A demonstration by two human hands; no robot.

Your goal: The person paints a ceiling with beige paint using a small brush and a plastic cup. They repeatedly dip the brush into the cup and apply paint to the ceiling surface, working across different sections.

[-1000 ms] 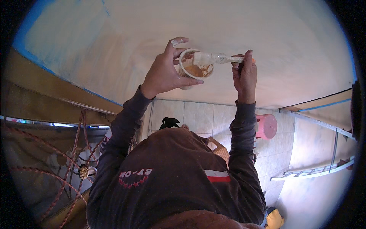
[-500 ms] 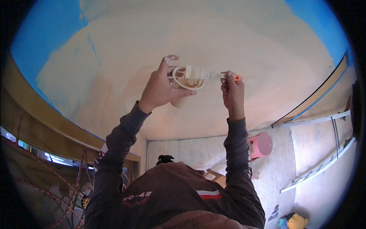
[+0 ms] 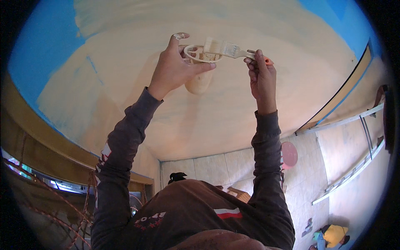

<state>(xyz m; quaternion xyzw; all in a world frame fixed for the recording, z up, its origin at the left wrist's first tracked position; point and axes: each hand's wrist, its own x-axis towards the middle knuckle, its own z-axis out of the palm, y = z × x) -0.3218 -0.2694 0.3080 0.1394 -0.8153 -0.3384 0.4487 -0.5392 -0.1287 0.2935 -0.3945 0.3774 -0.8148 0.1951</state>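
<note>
My left hand (image 3: 175,68) is raised high and grips a small cream paint cup (image 3: 199,71) by its rim and side. My right hand (image 3: 261,77) holds a flat paintbrush (image 3: 227,49) by its orange handle. The bristles lie across the cup's open rim. Behind both hands spreads a cream-painted wall (image 3: 200,116) with blue patches (image 3: 37,54) left at its upper corners.
A tiled floor (image 3: 233,166) lies far below with a pink round stool (image 3: 288,155). A metal ladder (image 3: 354,166) leans at the right. A yellow and green object (image 3: 331,235) sits at lower right. Reddish bars (image 3: 46,200) run at lower left.
The view has tilted upward, showing more wall. Both hands rose with the cup and brush, and the brush stays across the cup's rim.
</note>
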